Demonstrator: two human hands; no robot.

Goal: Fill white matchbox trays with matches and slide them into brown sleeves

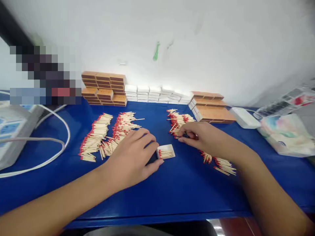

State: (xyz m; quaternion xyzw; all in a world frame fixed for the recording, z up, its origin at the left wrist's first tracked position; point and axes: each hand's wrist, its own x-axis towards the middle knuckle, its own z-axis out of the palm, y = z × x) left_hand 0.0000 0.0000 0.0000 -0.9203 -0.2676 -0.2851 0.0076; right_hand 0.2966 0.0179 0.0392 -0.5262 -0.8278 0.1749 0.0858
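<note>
A small white matchbox tray (173, 152) lies on the blue table with several red-tipped matches (166, 154) in it. My left hand (134, 157) has its thumb and index finger at the two left corners of this tray, gripping it. At the near edge of a loose match pile (180, 118), my right hand (197, 134) is closed in a pinch on matches; how many is hidden. More matches (225, 166) lie under and beside the right wrist. Left of my left hand spread two larger match heaps, one (95, 134) outermost and another (124, 124) partly covered by the hand.
Brown matchboxes (104, 88) are stacked against the wall at left, white trays (155, 94) in the middle, more brown boxes (214, 111) at right. A white box (244, 118) and a tissue pack (287, 134) lie far right. White cables (66, 131) loop at left.
</note>
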